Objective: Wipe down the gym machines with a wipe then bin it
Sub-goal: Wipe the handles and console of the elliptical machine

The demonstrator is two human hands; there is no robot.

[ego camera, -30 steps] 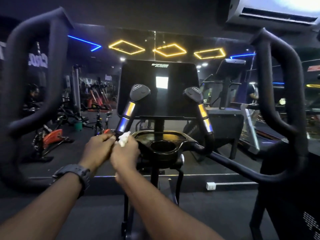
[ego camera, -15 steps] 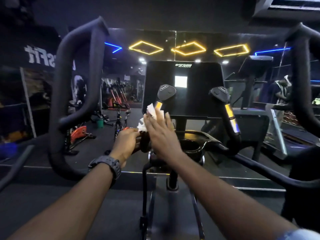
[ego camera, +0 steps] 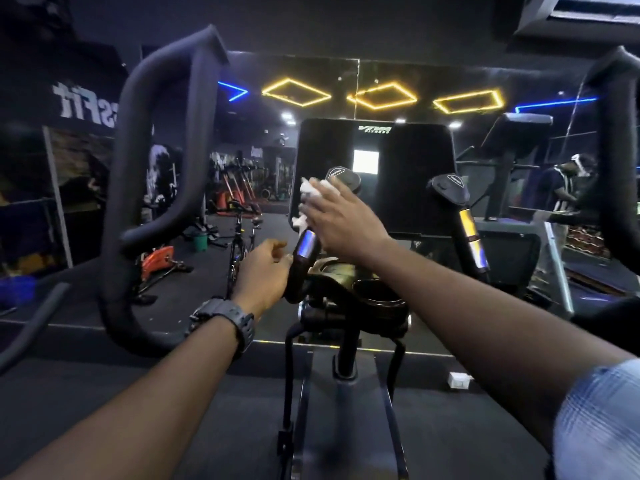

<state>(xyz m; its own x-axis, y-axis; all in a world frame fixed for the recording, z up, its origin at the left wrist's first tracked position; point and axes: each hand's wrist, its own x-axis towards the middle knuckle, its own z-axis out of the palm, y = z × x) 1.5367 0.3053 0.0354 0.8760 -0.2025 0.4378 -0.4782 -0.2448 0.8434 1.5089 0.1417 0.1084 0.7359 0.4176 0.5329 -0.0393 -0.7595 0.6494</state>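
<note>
Wipe (ego camera: 313, 194): white, crumpled, soft; pressed against the upper part of the left handle (ego camera: 317, 230), a black post with a rounded cap and shiny metal sensor bands. Right hand (ego camera: 341, 221): fingers straight and spread, palm flat over the wipe, which shows at 11 o'clock of the knuckles. Left hand (ego camera: 265, 271): at 7 o'clock of the wipe, fingers curled by the handle's lower end; whether it grips cannot be told. Watch (ego camera: 225, 322): dark, chunky, on the left wrist. Screen (ego camera: 408, 181): flat black panel behind. Right handle (ego camera: 460, 216): matching, at 3 o'clock. Cup holder (ego camera: 375, 294): round, glossy. Padded arm bars (ego camera: 162, 174): thick, looped, matte.
</note>
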